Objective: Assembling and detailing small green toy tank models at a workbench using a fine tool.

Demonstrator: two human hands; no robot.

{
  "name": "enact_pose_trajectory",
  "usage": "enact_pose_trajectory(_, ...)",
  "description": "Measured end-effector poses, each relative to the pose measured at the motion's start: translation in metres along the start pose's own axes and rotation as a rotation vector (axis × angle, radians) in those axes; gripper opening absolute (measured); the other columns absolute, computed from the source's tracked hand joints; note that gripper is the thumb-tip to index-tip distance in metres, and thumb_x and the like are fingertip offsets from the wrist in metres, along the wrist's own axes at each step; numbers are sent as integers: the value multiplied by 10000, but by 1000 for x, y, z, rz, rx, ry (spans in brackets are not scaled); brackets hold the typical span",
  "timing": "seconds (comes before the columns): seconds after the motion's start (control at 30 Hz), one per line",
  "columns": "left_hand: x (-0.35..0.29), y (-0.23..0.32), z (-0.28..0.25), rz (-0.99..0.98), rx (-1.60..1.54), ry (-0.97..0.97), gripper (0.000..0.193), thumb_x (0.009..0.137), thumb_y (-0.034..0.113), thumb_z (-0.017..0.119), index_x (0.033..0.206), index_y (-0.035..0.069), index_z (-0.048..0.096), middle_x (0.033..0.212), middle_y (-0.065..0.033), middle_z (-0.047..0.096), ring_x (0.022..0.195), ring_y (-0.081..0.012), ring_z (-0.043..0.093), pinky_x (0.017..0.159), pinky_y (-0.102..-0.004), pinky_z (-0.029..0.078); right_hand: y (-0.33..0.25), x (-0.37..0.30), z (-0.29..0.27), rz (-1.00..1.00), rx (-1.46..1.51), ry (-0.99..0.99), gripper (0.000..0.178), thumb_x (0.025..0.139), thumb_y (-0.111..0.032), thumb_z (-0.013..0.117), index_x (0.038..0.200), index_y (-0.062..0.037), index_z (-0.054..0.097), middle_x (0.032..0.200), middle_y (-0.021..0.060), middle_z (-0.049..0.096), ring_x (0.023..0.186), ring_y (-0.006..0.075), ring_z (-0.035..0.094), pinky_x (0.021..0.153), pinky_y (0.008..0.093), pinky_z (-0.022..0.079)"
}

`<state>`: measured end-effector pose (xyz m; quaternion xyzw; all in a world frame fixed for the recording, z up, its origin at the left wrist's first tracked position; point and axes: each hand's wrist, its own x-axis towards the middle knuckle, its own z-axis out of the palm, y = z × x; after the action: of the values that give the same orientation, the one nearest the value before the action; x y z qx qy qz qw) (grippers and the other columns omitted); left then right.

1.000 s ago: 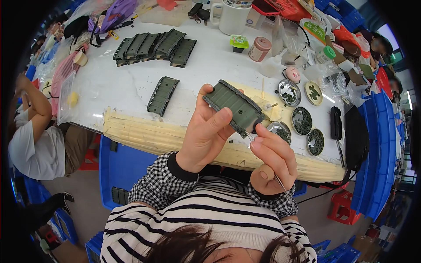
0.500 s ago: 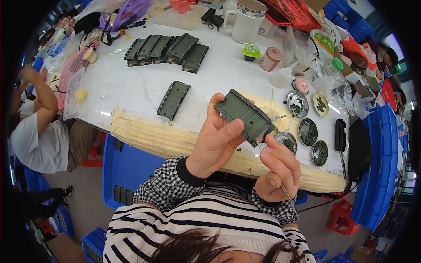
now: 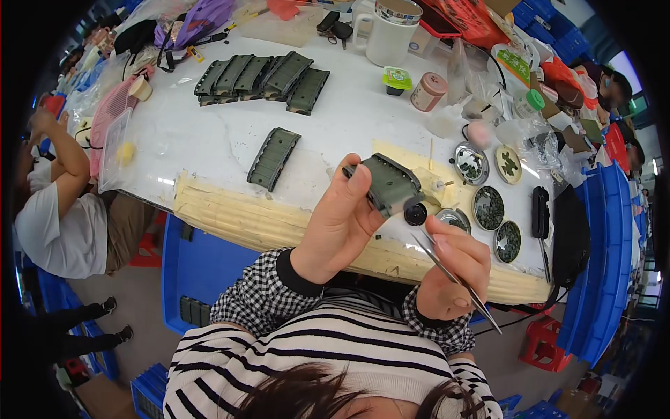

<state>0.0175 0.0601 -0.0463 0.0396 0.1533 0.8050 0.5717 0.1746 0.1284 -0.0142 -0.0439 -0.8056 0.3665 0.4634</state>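
My left hand [image 3: 333, 234] holds a dark green, curved plastic piece [image 3: 392, 183] with ridged edges, tilted above the table's near edge. My right hand [image 3: 457, 269] is closed around a pair of metal tweezers [image 3: 481, 306], whose tips point up and left, just below the piece and apart from it. Beside those tips is a small round black cup [image 3: 415, 214]. One similar green piece [image 3: 274, 160] lies alone on the white table [image 3: 202, 143]. Farther back, several more green pieces [image 3: 255, 77] overlap in a group.
Small dishes of dark green bits [image 3: 488, 209] stand to the right, along with a beige dish [image 3: 509, 165]. A white mug [image 3: 388, 40], a pink jar [image 3: 429, 92] and plastic bags line the back. Blue crates [image 3: 593, 265] rise at right. Another person [image 3: 66, 223] sits at left.
My left hand has tilted the green piece, so less of its broad face shows. My right hand has shifted slightly right and down, taking the tweezer tips away from the piece's edge.
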Motion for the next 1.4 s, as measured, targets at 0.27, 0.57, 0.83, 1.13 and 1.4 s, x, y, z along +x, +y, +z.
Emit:
enact_pose_trajectory(0.27,5,11,16,-190,-140,177,461,886,464,615,964,13,560,1010,-109,584,1088,-237,577,813,-222,590,3,-1,-2,-21,-5,-9,404,963,-330,531,1137,28,600,1035,197,630,985,335,642,908,467,520)
enact_pose_trajectory(0.57,8,9,14,-227,-154,172,505,894,457,612,1026,-21,514,1038,-112,580,1067,-225,584,821,-227,588,1,-1,-6,-22,-60,-49,385,973,-301,508,1166,22,589,1016,186,653,949,316,654,918,470,512)
enact_pose_trajectory(0.83,1,-2,20,-159,-112,119,427,945,444,537,1136,64,510,1129,-130,583,1084,-253,588,912,-292,551,5,-3,-1,115,-113,70,296,889,-216,650,1035,6,520,1110,231,626,1012,340,634,875,407,508)
enact_pose_trajectory(1.13,-21,-41,6,-41,94,11,279,1034,372,343,1224,215,474,1284,-110,533,1195,-249,523,1023,-396,414,10,-8,12,258,-46,148,630,683,-76,850,979,-89,294,1166,222,483,1147,308,524,962,418,470)
enact_pose_trajectory(1.4,5,-13,8,46,309,-80,276,1031,259,381,1299,195,373,1364,-170,453,1221,-322,519,966,-425,505,17,-23,-25,166,126,76,604,805,-404,737,1126,-51,366,1055,213,598,979,307,603,969,453,422)
